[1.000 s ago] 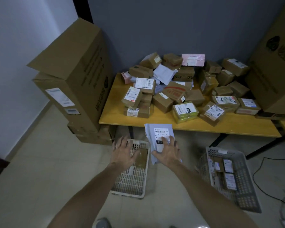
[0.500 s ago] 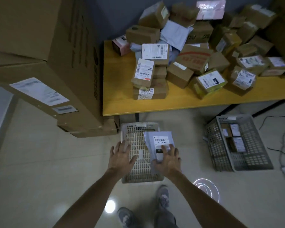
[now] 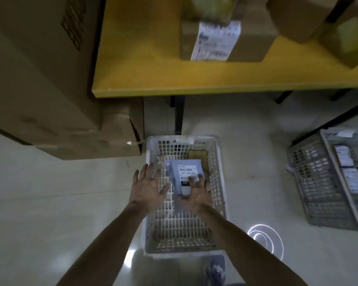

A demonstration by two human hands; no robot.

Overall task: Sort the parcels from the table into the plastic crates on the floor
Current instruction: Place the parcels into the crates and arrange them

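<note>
My right hand point(image 3: 196, 195) holds a flat grey mailer parcel point(image 3: 184, 174) with a white barcode label, low over the white plastic crate point(image 3: 219, 182) on the floor. Fingers lie across the label and the thumb is under the parcel's near edge. My left hand point(image 3: 149, 186) hovers beside it with fingers spread, over the crate's left rim, touching nothing. A brown parcel point(image 3: 196, 156) lies in the crate's far end. More cardboard parcels point(image 3: 215, 38) sit on the yellow table point(image 3: 143, 69) above.
A second, grey crate point(image 3: 318, 182) with labelled parcels stands on the floor at right. Large cardboard boxes point(image 3: 39, 79) fill the left, next to the table and crate. A black table leg point(image 3: 179, 114) stands just behind the white crate. My shoe point(image 3: 215, 269) is at the crate's near edge.
I have bent down toward the floor. Both hands and the grey parcel have dropped from table height to just over the white crate, which now fills the middle of the view.
</note>
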